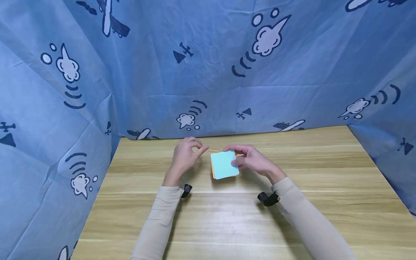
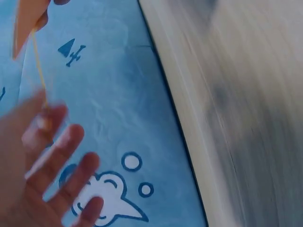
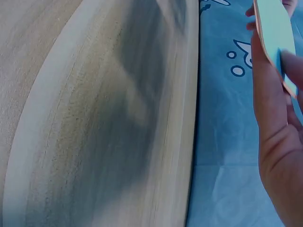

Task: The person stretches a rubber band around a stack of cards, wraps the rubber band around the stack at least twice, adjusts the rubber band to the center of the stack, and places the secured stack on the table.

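Observation:
A small stack of square paper cards (image 1: 225, 165), light blue in front with orange edges behind, is held up above the table in the head view. My right hand (image 1: 256, 159) grips its right side, thumb on the blue face and other fingers at the top edge and behind. From the stack's top, a thin yellow rubber band (image 2: 39, 61) stretches to my left hand (image 1: 187, 155), which pinches its end between thumb and index finger. The other left fingers are spread in the left wrist view. Cards (image 3: 277, 33) appear nearly edge-on in the right wrist view.
Beneath both hands lies a wood-grain table (image 1: 224, 224). Blue printed cloth (image 1: 208, 72) hangs along its back and both sides. Black wrist-worn devices (image 1: 268, 199) sit at both cuffs.

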Available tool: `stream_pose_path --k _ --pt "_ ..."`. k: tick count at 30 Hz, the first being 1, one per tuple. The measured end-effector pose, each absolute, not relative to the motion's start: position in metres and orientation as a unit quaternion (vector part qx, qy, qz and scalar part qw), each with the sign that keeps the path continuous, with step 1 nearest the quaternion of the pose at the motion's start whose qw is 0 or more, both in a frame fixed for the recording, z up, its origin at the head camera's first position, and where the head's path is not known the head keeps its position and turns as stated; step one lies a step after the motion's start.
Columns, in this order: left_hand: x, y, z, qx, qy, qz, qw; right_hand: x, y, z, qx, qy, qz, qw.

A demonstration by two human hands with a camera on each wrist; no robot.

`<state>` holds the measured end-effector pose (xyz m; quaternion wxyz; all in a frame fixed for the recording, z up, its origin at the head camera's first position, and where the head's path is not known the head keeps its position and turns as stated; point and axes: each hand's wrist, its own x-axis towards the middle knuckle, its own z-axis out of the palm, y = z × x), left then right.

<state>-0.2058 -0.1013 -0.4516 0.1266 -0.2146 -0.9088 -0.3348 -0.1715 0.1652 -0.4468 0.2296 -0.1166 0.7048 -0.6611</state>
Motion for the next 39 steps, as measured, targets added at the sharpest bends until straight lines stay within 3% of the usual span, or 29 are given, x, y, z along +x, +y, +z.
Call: stream_pose_path --k 4,8,13,18,25,33,39 --pt "-0.206 -0.092 -0.454 -0.164 -0.896 -0.361 0.198 -0.171 0.165 -0.446 -0.133 0.705 -0.647 0.259" --pt "-0.206 -0.08 -0.455 -0.14 -0.824 -0.504 0.217 -0.171 0.163 -0.447 -0.134 0.708 -0.638 0.273" --pt "-0.205 -0.079 -0.449 -0.164 -0.679 -0.704 0.128 -0.172 0.164 -0.449 -0.114 0.712 -0.643 0.256" --pt "-0.202 -0.09 -0.452 -0.235 -0.673 -0.701 0.036 -0.173 0.167 -0.444 -0.07 0.684 -0.69 0.225" --pt "-0.193 -0.094 -0.456 -0.256 -0.76 -0.598 -0.006 -0.177 0.171 -0.443 -0.023 0.655 -0.727 0.206" --pt "-0.196 -0.098 -0.457 -0.24 -0.746 -0.621 -0.026 -0.174 0.175 -0.446 -0.05 0.651 -0.709 0.266" --pt "-0.197 -0.102 -0.46 -0.257 -0.693 -0.673 -0.004 -0.173 0.175 -0.445 -0.05 0.64 -0.721 0.26"
